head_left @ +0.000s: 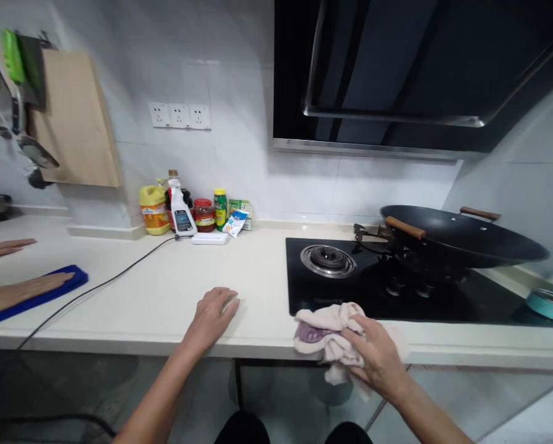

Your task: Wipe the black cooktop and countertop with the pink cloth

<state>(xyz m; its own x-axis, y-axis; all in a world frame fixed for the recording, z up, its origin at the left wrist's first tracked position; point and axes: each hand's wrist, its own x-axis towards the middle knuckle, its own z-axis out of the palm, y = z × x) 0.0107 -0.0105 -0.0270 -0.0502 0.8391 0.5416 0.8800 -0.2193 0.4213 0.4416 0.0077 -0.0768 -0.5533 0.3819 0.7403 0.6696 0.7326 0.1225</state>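
My right hand (376,356) is closed on a crumpled pale pink cloth (334,317) with a purple patch. The cloth lies over the front edge of the black gas stove (345,295) and hangs down past the counter's edge. To the left, my left hand (213,316) rests on the white counter (253,271) with nothing in it, its fingers loosely bent and the thumb apart.
A black wok (456,231) with wooden handles sits on the right burner. Another person's hand (49,283) presses a blue cloth (79,275) at the far left. Beside it a black cable (114,277) crosses the counter. Bottles and jars (204,216) stand along the wall.
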